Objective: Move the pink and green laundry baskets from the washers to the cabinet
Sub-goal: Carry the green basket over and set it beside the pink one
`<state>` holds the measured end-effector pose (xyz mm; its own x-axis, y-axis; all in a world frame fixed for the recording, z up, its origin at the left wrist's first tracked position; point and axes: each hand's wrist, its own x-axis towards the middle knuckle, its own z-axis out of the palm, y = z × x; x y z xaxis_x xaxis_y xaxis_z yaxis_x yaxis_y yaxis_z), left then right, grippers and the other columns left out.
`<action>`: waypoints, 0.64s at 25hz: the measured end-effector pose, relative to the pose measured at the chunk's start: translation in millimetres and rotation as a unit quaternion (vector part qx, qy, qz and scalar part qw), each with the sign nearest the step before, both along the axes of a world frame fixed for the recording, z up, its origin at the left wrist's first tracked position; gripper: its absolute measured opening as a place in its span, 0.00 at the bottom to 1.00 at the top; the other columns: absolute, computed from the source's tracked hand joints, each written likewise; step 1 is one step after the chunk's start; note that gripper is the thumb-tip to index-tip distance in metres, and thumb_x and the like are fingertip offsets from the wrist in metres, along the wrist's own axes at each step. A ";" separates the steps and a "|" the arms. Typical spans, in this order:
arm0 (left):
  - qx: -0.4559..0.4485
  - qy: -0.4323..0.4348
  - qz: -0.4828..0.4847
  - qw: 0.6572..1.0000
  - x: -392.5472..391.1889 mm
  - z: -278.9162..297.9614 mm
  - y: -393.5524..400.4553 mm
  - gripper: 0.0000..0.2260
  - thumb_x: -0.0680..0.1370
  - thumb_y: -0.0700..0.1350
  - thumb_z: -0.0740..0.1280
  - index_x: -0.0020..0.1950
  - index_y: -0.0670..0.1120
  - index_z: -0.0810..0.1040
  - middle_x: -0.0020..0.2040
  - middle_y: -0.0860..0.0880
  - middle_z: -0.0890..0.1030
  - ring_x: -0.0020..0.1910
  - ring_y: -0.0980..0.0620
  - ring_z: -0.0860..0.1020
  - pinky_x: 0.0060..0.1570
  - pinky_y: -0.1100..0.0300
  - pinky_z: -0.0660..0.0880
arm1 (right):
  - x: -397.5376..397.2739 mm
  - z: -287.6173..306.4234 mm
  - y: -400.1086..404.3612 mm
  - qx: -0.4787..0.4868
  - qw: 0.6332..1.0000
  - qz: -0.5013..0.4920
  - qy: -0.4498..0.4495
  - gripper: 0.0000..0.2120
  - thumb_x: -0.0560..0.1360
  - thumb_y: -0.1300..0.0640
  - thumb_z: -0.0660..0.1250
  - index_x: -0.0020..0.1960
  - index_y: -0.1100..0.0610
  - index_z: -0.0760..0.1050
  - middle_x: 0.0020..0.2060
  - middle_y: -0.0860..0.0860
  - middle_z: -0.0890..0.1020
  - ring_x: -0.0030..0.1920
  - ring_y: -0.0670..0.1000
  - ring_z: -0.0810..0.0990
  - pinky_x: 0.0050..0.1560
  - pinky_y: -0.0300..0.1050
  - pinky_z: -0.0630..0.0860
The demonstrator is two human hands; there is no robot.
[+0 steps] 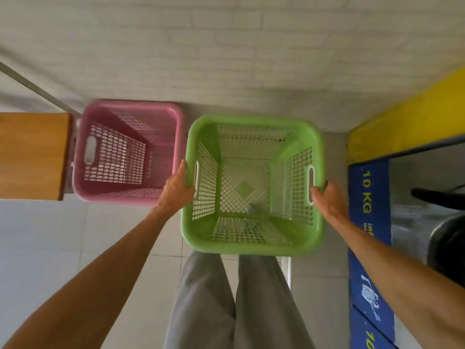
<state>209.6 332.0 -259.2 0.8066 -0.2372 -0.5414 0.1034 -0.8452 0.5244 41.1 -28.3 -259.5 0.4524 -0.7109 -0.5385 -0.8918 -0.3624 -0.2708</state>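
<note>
A: Which step is the person on?

B: The green basket [253,185] is in hand; the left hand [176,188] clasps its left rim by the handle slot, the right hand [327,200] its right rim; the fingers on both sides curl under or around the rim, so they read as closed on the basket, though the tips are hidden.

A: And the pink basket [128,152]?

B: It sits on the floor [50,235] just beside the wooden cabinet [32,154], close against the wall [226,46]; that half of the job looks done.

A: Where does the green one stand?

B: Just right of the pink one, near it but not clearly touching; whether it rests on the floor or hangs just above it cannot be told.

A: So what is needed next?

B: Probably to settle it flat beside the pink basket, then let both hands go; the gap between the two is narrow, so the left hand could get pinched.

A: Any writing?

B: On the blue panel of the washer [370,222] at right, "10 KG" in yellow; smaller print below is too blurred to read.
</note>
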 end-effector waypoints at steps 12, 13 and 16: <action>0.026 0.021 -0.050 0.998 80.8 -138.5 -27.9 0.38 0.74 0.30 0.63 0.80 0.44 0.49 0.59 0.40 0.79 0.45 0.46 0.81 0.37 0.59 0.81 | 63.3 -139.5 -35.9 0.021 0.993 0.097 0.059 0.18 0.79 0.51 0.62 0.56 0.65 0.77 0.47 0.65 0.83 0.47 0.65 0.82 0.42 0.51 0.76; 0.030 0.013 -0.058 0.998 85.0 -140.7 -31.1 0.38 0.74 0.30 0.62 0.80 0.43 0.49 0.58 0.41 0.79 0.45 0.45 0.81 0.38 0.58 0.80 | 68.6 -142.5 -37.9 0.018 0.994 0.094 0.058 0.18 0.79 0.50 0.62 0.56 0.65 0.77 0.48 0.65 0.83 0.47 0.66 0.82 0.43 0.52 0.77; 0.013 -0.002 -0.074 0.997 96.6 -144.0 -36.3 0.36 0.75 0.31 0.62 0.80 0.43 0.50 0.53 0.45 0.80 0.43 0.46 0.81 0.40 0.60 0.79 | 85.5 -145.9 -43.8 0.016 0.994 0.099 0.054 0.17 0.80 0.51 0.62 0.56 0.65 0.77 0.48 0.65 0.83 0.47 0.65 0.82 0.42 0.50 0.75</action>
